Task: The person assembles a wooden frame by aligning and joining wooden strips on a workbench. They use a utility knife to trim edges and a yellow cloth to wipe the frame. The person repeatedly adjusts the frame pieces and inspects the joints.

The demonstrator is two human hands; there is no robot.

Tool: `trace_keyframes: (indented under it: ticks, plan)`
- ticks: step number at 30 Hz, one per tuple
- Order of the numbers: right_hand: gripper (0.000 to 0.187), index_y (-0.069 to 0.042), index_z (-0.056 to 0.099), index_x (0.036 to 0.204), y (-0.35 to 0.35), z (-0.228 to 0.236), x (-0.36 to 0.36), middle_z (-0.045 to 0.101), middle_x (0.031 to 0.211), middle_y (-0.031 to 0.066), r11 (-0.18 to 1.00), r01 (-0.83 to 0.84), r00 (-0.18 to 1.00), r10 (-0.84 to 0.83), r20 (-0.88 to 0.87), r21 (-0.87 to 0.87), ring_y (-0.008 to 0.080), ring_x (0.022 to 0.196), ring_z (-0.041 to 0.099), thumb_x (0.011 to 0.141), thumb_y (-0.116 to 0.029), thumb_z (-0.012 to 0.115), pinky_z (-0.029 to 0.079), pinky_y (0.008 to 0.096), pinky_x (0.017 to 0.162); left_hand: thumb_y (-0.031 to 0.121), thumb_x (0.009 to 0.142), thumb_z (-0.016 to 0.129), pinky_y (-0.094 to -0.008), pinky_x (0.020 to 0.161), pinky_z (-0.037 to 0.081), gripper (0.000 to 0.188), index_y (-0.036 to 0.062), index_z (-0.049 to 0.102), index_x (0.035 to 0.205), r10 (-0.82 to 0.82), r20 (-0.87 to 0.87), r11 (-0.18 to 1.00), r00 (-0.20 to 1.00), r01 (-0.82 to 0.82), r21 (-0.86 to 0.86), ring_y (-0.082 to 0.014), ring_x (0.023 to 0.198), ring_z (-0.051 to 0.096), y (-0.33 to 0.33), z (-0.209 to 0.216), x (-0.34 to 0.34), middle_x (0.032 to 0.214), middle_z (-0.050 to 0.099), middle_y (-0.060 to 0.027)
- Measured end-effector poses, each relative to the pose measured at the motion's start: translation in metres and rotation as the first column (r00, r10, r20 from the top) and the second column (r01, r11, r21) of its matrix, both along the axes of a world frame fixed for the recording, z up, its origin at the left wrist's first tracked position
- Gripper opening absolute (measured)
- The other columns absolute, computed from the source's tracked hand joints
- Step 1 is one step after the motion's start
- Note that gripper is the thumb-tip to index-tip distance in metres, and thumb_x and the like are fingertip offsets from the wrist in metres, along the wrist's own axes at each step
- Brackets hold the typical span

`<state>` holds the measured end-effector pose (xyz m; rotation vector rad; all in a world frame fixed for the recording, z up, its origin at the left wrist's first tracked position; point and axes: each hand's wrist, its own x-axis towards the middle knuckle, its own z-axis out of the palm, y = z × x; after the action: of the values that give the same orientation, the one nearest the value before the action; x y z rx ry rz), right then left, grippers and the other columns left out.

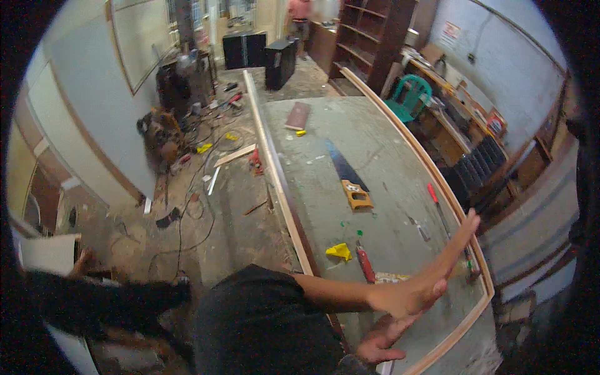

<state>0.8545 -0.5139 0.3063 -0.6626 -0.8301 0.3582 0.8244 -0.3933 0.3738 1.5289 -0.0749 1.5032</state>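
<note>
My left hand (412,294) comes across from the lower left out of a black sleeve. Its fingers are stretched toward the upper right, over the right edge of a grey-green worktable (387,162), with nothing in them. My right hand (378,350) is partly hidden below and behind the left; its visible fingers look spread and appear to touch the left palm. Nearest to the hands are a red-handled tool (365,264), a yellow scrap (339,252) and a pale printed piece (392,279). Farther up lie a handsaw (350,178) with a yellow handle and a long red-handled tool (434,195).
Long wooden strips (275,169) run along the table's left side and its right side (417,147). A brown block (298,116) lies at the far end. Cables, offcuts and a machine (160,139) are on the left floor. A green chair (409,97) and a person (300,25) are farther back.
</note>
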Motion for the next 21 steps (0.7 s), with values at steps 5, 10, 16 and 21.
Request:
trace_keyframes:
  ticks: [5,10,16,21]
  plan:
    - [0.078,-0.006,0.009,0.16,0.014,0.017,0.0,0.008,0.16,0.0162,0.997,-0.027,0.999,0.025,0.029,0.076,0.0267,0.15,0.01,0.104,-0.051,0.041,0.01,0.041,0.122,0.067,0.097,0.04,-0.0472,0.123,-0.007,0.103,0.0052,-0.014,0.16,-0.098,0.014,0.995,0.995,0.098,0.004,-0.0304,0.155,-0.017,-0.043,-0.02,0.031,0.168,-0.019,-0.0167]
    - [0.081,-0.006,0.007,0.16,0.038,0.015,-0.019,0.005,0.161,0.0176,0.997,-0.053,0.997,0.049,0.059,0.055,0.028,0.151,0.008,0.104,-0.052,0.043,0.009,0.0416,0.123,0.064,0.099,0.041,-0.0489,0.123,-0.006,0.102,0.0039,-0.014,0.16,0.279,-0.274,0.921,0.92,-0.175,0.348,-0.0302,0.155,-0.017,-0.062,-0.019,0.044,0.168,-0.02,-0.0162]
    - [0.085,-0.005,0.005,0.161,0.023,0.02,0.002,0.002,0.162,0.0193,0.993,-0.078,0.996,0.074,0.052,0.087,0.0295,0.152,0.006,0.103,-0.053,0.045,0.008,0.0424,0.124,0.065,0.1,0.034,-0.0494,0.123,-0.008,0.099,-0.0001,-0.012,0.159,0.22,-0.075,0.953,0.973,-0.198,0.23,-0.0292,0.155,-0.017,-0.04,-0.023,0.029,0.168,-0.019,-0.0166]
    - [0.088,-0.005,0.004,0.161,0.008,0.02,0.016,-0.001,0.164,0.0207,0.991,-0.09,0.995,0.085,0.049,0.095,0.0307,0.153,0.005,0.102,-0.054,0.047,0.007,0.0431,0.125,0.069,0.099,0.028,-0.0481,0.123,-0.007,0.1,0.0014,-0.015,0.159,-0.053,0.101,0.997,0.994,0.058,-0.046,-0.0293,0.155,-0.017,-0.017,-0.027,0.017,0.168,-0.02,-0.0165]
